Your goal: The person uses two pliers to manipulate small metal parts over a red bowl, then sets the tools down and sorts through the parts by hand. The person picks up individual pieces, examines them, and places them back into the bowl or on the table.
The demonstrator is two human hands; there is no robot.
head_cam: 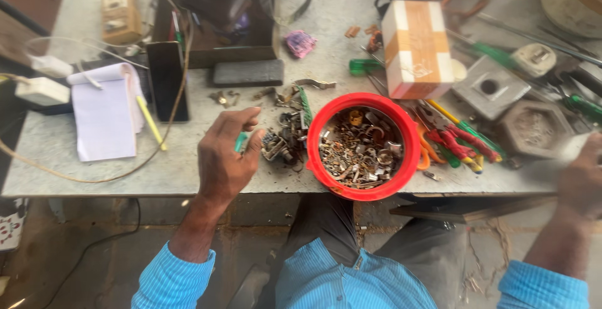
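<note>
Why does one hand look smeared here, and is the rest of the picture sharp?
Head view: the right hand is motion-blurred at the frame's edge; the left hand is only slightly soft. The red bowl of metal scraps is fairly sharp. Lighting is even daylight with soft shadows, and the table edge bows from wide-lens distortion.

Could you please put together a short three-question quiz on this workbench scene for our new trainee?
1. True or false: the left hand pinches a small green part.
2. What fills the red bowl? A) water B) small metal scrap parts C) paper
3. Which bench edge is the right hand at?

Key: 1. True. 2. B. 3. The right-hand edge, blurred, apart from the pliers; whether it holds anything cannot be told.
</note>
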